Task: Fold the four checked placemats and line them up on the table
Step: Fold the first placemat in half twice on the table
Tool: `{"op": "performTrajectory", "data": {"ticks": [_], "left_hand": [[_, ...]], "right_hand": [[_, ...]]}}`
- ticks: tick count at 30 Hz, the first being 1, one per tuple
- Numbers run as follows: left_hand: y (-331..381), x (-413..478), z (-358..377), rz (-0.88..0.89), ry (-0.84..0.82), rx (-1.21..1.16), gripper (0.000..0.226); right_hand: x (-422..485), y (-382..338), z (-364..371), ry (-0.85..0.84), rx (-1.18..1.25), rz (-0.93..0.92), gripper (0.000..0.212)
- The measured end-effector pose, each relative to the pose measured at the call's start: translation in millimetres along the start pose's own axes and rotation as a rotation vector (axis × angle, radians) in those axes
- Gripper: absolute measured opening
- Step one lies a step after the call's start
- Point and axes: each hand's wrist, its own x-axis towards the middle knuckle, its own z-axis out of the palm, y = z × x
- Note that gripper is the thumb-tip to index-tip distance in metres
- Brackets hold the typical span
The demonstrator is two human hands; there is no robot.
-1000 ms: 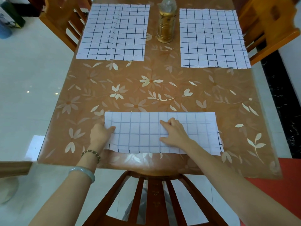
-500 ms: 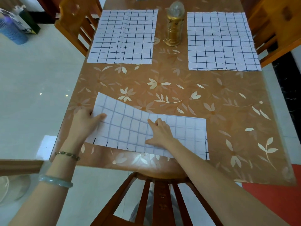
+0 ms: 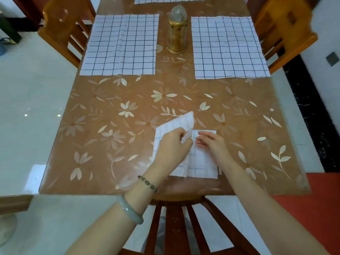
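Folding the first placemat (image 3: pixel 198 162) is the step I judge to be in hand, at the near edge of the table (image 3: pixel 92 144), just in front of me. My left hand (image 3: pixel 173 150) is closed in a pinch on the left part of the cloth and holds it over the right part, so one corner stands up and points away from me. I think the grip is at the edge because this gives control of where the flap lands. My right hand (image 3: pixel 213 144) lies nearly flat, fingers only a little curled, and presses on the lower layer; it grips nothing. I believe it is there to keep the cloth from sliding on the smooth floral table cover while the other half comes over.

Three more placemats are not folded. One lies open at the far left (image 3: pixel 119 45), one at the far right (image 3: pixel 228 46), and only the near edge of the last (image 3: pixel 169 0) shows at the top of the view. Between the two open ones stands a gold lamp (image 3: pixel 177 32), apart from both. The chair back (image 3: pixel 176 227) is below my arms.

So the task is early in my judgement. The lifted corner is loose, and if it drops crooked the edges will not meet.
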Motion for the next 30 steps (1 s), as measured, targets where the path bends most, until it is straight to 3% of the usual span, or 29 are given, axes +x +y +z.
{"op": "performTrajectory", "data": {"ticks": [3,8,10,12,16,19,22,27,30], "left_hand": [[10.0,9.0,46.1,-0.007,-0.076,0.006,0.023],[0.5,19.8,97.6,-0.116,-0.149,0.017,0.014],[-3.2,20.8,109.3,-0.155,-0.165,-0.021,0.013],[-5.4,19.2,117.0,-0.168,-0.208,-0.075,0.029],[-18.1,12.5,112.1,-0.143,-0.274,-0.139,0.043],[-51.0,13.2,88.8,0.029,-0.134,0.052,0.041],[-92.7,21.5,66.4,0.168,-0.016,0.382,0.064],[-134.6,27.2,65.6,0.232,-0.139,0.743,0.074],[-143.9,26.9,69.9,0.243,-0.159,0.819,0.075]], "right_hand": [[-14.8,-14.4,-32.1,0.005,0.167,0.121,0.030],[-19.9,-7.9,-54.7,-0.009,0.122,0.247,0.045],[-21.1,-6.9,-53.8,0.004,0.112,0.268,0.036],[-19.0,-3.4,-50.4,0.055,0.063,0.282,0.020],[-5.8,13.3,-48.4,0.176,-0.185,0.276,0.008],[-5.0,14.3,-47.1,0.234,-0.293,0.213,0.009],[-3.5,15.9,-46.8,0.268,-0.456,0.132,0.012],[-3.7,16.9,-41.8,0.275,-0.675,0.008,0.025],[-6.8,18.5,-40.0,0.342,-1.085,-0.131,0.042]]}}
